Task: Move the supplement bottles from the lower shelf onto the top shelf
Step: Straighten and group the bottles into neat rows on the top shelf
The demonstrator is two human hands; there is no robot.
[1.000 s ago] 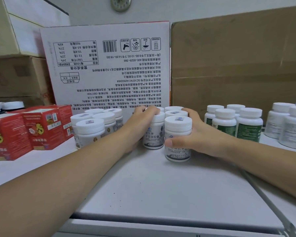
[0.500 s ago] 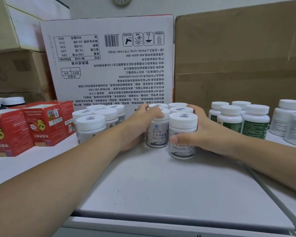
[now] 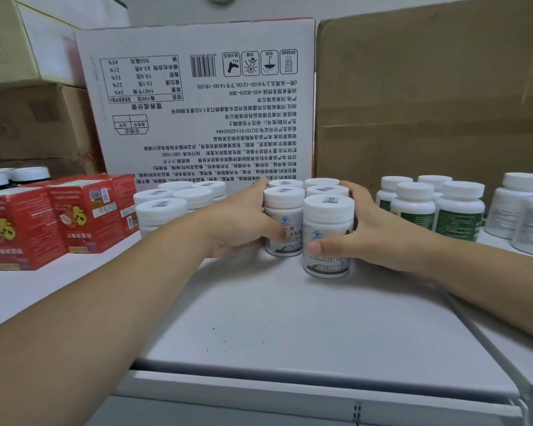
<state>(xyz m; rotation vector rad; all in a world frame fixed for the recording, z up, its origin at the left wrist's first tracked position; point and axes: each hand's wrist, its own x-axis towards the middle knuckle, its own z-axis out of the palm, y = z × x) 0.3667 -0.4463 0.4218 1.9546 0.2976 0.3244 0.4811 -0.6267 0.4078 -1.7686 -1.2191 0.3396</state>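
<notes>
Almost nothing has changed over the last second. Both hands are still clamped on the supplement bottles (image 3: 326,232), and only the view has drifted a little. The left hand (image 3: 240,222) cups the left side of the cluster with its thumb now laid across a front label. The right hand (image 3: 379,229) cups the right side, thumb across the nearest bottle. The hands are apart, with the bottles squeezed between them. The cluster stands upright on the white shelf (image 3: 290,318), mid-depth, just in front of the white printed carton (image 3: 203,112). Five caps show, and a hand may hide another. We judge this is the top shelf and the batch has landed, so release looks like the step in hand, though nothing has let go yet. On containers, every bottle is capped, so contents are hidden. The white carton and the brown carton (image 3: 428,103) to its right are closed. The red boxes (image 3: 83,216) near left are sealed too. More white-capped bottles (image 3: 163,207) stand left of the cluster, and green-labelled bottles (image 3: 457,219) stand to the right.
</notes>
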